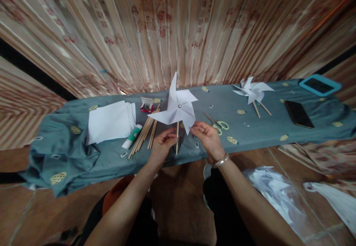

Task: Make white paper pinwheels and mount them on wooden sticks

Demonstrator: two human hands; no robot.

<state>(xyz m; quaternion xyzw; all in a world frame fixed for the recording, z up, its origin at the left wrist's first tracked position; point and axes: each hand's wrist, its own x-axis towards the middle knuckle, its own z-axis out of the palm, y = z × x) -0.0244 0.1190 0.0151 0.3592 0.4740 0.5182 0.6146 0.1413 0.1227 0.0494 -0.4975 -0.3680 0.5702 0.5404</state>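
A white paper pinwheel (178,109) with a silver pin at its centre stands upright on a thin wooden stick (177,142). My left hand (164,144) pinches this stick below the blades. At the pinwheel's lower right blade, my right hand (207,138) has its thumb and fingers closed at the blade's tip. Several loose wooden sticks (143,136) lie to the left of my left hand, beside a green and white glue stick (131,136). Scissors with pale green handles (221,125) rest just beyond my right hand.
White paper sheets (111,122) are stacked at the left, near a small red box of pins (147,106). Finished-looking pinwheels (251,89), a black phone (298,113) and a blue-framed device (319,85) lie right. A plastic bag (274,186) of paper sits on the floor.
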